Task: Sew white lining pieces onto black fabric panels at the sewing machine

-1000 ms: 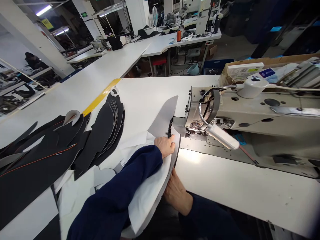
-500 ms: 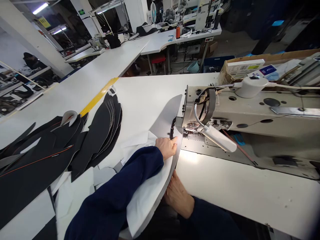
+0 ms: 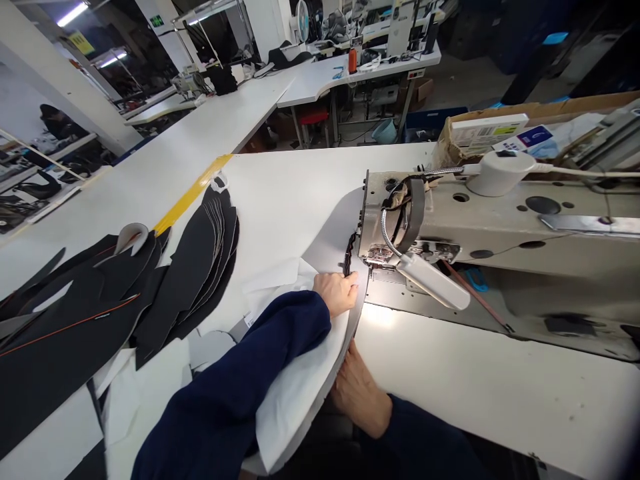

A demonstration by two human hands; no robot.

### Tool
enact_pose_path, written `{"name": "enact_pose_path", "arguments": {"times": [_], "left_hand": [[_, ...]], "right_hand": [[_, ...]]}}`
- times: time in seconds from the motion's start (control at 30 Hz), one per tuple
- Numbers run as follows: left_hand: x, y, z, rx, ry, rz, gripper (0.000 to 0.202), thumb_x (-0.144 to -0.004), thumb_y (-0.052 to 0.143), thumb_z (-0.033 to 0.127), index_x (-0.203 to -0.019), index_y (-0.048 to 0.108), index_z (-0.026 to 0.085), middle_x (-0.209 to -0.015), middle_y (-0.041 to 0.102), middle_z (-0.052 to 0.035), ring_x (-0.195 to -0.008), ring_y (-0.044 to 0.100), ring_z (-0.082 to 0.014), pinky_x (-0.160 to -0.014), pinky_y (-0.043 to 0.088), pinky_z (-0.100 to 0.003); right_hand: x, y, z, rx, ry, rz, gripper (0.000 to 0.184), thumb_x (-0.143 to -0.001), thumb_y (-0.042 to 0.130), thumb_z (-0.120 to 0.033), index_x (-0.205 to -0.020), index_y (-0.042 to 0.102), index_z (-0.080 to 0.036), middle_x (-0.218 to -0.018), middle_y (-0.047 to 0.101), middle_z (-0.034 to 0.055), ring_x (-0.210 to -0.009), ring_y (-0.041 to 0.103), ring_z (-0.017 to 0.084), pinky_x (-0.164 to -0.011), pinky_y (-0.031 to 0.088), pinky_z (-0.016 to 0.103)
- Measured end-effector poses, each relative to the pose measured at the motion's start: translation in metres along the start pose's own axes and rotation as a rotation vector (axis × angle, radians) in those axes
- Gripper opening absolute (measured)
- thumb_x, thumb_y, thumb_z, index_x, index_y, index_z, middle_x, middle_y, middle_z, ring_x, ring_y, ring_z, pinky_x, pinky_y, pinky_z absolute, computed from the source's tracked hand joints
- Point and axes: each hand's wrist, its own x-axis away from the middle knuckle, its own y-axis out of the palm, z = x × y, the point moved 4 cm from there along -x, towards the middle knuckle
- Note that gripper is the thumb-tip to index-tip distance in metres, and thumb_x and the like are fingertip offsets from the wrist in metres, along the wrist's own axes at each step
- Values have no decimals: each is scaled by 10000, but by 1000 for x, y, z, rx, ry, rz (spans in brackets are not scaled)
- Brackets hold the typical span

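A curved grey and white fabric panel (image 3: 327,243) lies on the white table, its edge with a black trim strip (image 3: 349,257) running under the head of a sewing machine (image 3: 450,213). My left hand (image 3: 337,292) rests on top of the panel just before the needle, fingers curled and pressing the fabric down. My right hand (image 3: 360,393) reaches under the panel's near edge at the table front; its fingers are hidden beneath the fabric. Both arms wear dark blue sleeves.
Stacks of black cut pieces (image 3: 200,260) fan out at the left, beside a yellow tape line (image 3: 193,195). A gooseneck lamp (image 3: 433,281) lights the bed. A cardboard box (image 3: 500,130) sits behind the machine. More tables and machines stand at the back.
The panel has fed a little farther under the machine head, and my left hand has followed it forward. The view has shifted slightly left.
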Motion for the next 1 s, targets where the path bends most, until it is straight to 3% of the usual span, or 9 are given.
{"name": "enact_pose_path", "arguments": {"times": [0.27, 0.4, 0.57, 0.7, 0.8, 0.9, 1.0], "left_hand": [[-7, 1, 5, -6, 16, 4, 415, -874, 375, 395, -1262, 500, 314, -927, 669, -41, -841, 619, -232, -720, 413, -338], [-8, 1, 7, -14, 35, 13, 411, -873, 374, 390, -1255, 505, 309, -913, 669, -40, -822, 623, -226, -709, 410, -329], [-9, 3, 5, -23, 40, 2, 426, -872, 376, 396, -1273, 492, 310, -935, 669, -44, -837, 622, -232, -703, 407, -334], [-8, 2, 5, -42, 31, -17, 436, -879, 368, 402, -1293, 473, 313, -967, 669, -49, -858, 621, -234, -719, 399, -336], [-10, 3, 6, -53, 27, -26, 436, -881, 365, 397, -1292, 476, 301, -971, 670, -52, -850, 621, -231, -715, 395, -333], [-14, 5, 7, -56, 34, -24, 438, -882, 367, 394, -1295, 476, 298, -972, 666, -48, -852, 614, -230, -715, 397, -334], [-14, 1, 9, -65, 21, -13, 441, -897, 355, 385, -1315, 453, 289, -972, 645, -52, -864, 594, -221, -728, 404, -335]], "right_hand": [[1, -4, 5, 13, -31, 4, 204, -750, 491, -128, -850, 667, -157, -902, 665, 106, -964, 540, 294, -993, 294, 569], [0, -6, 6, -4, -32, 41, 247, -749, 482, -122, -907, 666, -167, -961, 661, 103, -999, 531, 295, -974, 330, 565], [-5, -9, 5, 21, -19, -22, 323, -787, 463, -119, -1051, 642, -176, -960, 664, 96, -999, 542, 292, -976, 336, 573], [2, -5, -12, 135, -19, -80, 344, -798, 539, -179, -1129, 619, -129, -1181, 587, 155, -1146, 458, 364, -1014, 253, 638], [12, -2, -33, 188, -11, -142, 396, -758, 618, -202, -1137, 618, -86, -1224, 553, 195, -1192, 404, 421, -1019, 196, 683], [18, -4, -52, 146, -45, -198, 360, -761, 636, -243, -1097, 652, -115, -1207, 570, 184, -1171, 424, 446, -994, 208, 714], [19, -11, -62, 132, -61, -296, 304, -776, 621, -248, -1042, 680, -112, -1144, 604, 197, -1126, 475, 441, -955, 295, 702]]}}
